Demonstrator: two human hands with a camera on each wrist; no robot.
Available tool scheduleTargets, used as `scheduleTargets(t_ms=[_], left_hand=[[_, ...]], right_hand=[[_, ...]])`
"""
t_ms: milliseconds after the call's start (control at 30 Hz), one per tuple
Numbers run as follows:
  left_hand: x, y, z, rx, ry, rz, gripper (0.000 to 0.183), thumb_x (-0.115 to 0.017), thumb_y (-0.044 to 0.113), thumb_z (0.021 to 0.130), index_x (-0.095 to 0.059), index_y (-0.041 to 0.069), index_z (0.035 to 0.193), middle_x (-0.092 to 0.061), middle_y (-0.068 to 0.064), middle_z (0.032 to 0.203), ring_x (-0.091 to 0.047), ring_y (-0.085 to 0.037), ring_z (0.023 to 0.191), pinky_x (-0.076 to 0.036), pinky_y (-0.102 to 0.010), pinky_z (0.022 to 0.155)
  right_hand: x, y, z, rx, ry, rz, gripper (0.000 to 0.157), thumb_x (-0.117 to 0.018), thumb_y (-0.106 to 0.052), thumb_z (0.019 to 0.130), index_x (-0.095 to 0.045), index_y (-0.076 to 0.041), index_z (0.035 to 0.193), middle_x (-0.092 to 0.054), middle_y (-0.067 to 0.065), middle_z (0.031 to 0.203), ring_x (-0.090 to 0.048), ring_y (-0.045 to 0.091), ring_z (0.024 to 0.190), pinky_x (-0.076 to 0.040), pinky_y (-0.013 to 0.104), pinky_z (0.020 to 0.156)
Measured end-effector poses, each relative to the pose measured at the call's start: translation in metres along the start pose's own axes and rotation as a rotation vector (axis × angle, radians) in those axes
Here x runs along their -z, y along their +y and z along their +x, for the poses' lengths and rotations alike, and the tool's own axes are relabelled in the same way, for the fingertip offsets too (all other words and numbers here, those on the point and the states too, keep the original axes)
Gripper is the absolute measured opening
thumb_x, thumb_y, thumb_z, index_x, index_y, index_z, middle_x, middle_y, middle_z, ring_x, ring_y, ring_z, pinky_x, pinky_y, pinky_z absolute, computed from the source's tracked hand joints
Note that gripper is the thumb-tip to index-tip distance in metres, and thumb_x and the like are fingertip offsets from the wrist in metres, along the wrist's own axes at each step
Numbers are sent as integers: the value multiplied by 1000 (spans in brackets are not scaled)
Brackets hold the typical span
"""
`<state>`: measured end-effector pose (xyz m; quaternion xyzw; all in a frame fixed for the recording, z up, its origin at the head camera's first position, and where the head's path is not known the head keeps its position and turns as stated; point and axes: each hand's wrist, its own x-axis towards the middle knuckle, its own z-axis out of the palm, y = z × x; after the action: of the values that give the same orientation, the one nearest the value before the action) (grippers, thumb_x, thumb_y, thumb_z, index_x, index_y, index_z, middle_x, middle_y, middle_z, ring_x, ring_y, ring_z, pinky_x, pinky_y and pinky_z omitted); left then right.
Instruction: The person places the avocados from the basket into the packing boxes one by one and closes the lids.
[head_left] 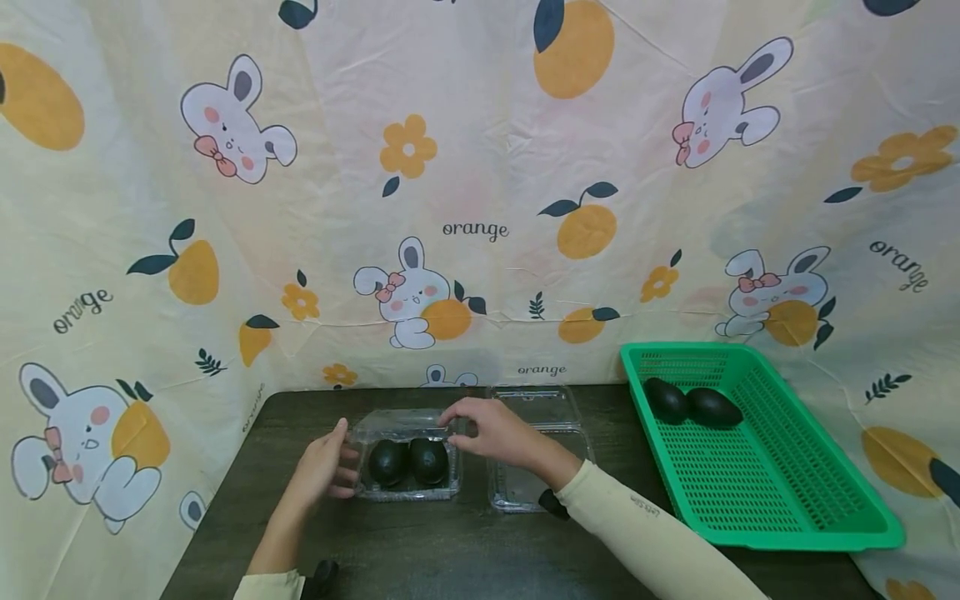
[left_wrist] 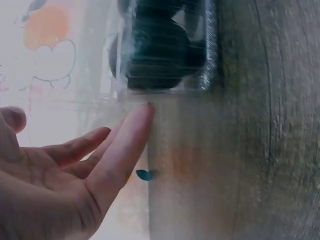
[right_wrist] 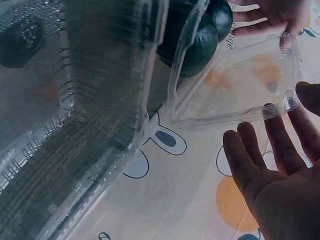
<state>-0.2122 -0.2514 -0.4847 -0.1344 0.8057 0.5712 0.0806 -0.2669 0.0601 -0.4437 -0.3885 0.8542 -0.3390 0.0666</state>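
On the dark desk [head_left: 420, 554], a see-through plastic box [head_left: 408, 496] is placed left of the middle, and two dark, rounded fruits [head_left: 387, 463] are held side by side in its base. Its hinged lid [head_left: 397, 420] is tilted up along the far side. The lid's right corner is pinched between the thumb and fingers of the right hand [head_left: 491, 429]. The left hand [head_left: 321, 468] is held at the box's left side with its fingers extended and nothing gripped; whether the plastic is touched by it cannot be told. Just right of this box, a second plastic box [head_left: 517, 492] is set down with its cover [head_left: 536, 406] laid back, partly hidden by the right arm. Farther right, a green basket [head_left: 787, 533] is placed, with two more dark fruits [head_left: 714, 408] lying together near its far left side. Behind the desk, a cloth [head_left: 480, 183] printed with rabbits and oranges is hung.
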Motion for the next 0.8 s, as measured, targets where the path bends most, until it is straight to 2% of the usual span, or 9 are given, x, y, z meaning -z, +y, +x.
scheduleTargets(t_ms=[100,167,300,433,600,800], left_hand=[[-2,4,-3,3,-25,0,91,-31,65,107,-28,-13,155,-56,-38,133,-73,-35,89,-65,-47,65],[-3,4,-4,9,-29,-4,87,-32,61,108,-32,-13,152,-56,-37,131,-73,-35,89,-65,-47,66],[-5,1,-6,19,-37,-35,69,-35,46,112,-42,-14,145,-57,-32,127,-70,-32,91,-65,-46,67],[-6,-5,-7,20,-51,-102,57,-36,31,112,-38,-12,149,-57,-30,129,-67,-29,94,-65,-45,72],[-6,-9,-7,15,-68,-167,52,-41,12,107,-34,-10,153,-55,-30,136,-66,-24,96,-65,-44,75],[-10,-13,-5,-18,-85,-164,60,-46,-7,97,-29,-11,155,-46,-32,141,-60,-20,95,-63,-37,74]], right_hand=[[-3,-1,-2,23,-14,-20,28,-73,-16,98,-70,-17,126,-69,0,129,-66,20,118,-56,40,99],[-6,0,-3,32,-22,-37,29,-74,-15,97,-70,-17,125,-69,-1,130,-63,21,124,-55,40,104],[-13,1,-7,8,-44,-67,28,-75,-19,96,-69,-18,123,-64,-1,134,-59,20,129,-52,40,108],[-19,2,-12,-49,-50,-55,27,-77,-21,95,-69,-18,121,-57,2,141,-55,23,134,-52,43,108],[-24,3,-17,-109,-55,-52,29,-77,-23,95,-66,-18,121,-47,8,148,-51,27,136,-53,43,104],[-29,1,-19,-188,-54,-38,32,-77,-25,95,-61,-18,122,-38,15,157,-48,34,140,-52,48,105]])
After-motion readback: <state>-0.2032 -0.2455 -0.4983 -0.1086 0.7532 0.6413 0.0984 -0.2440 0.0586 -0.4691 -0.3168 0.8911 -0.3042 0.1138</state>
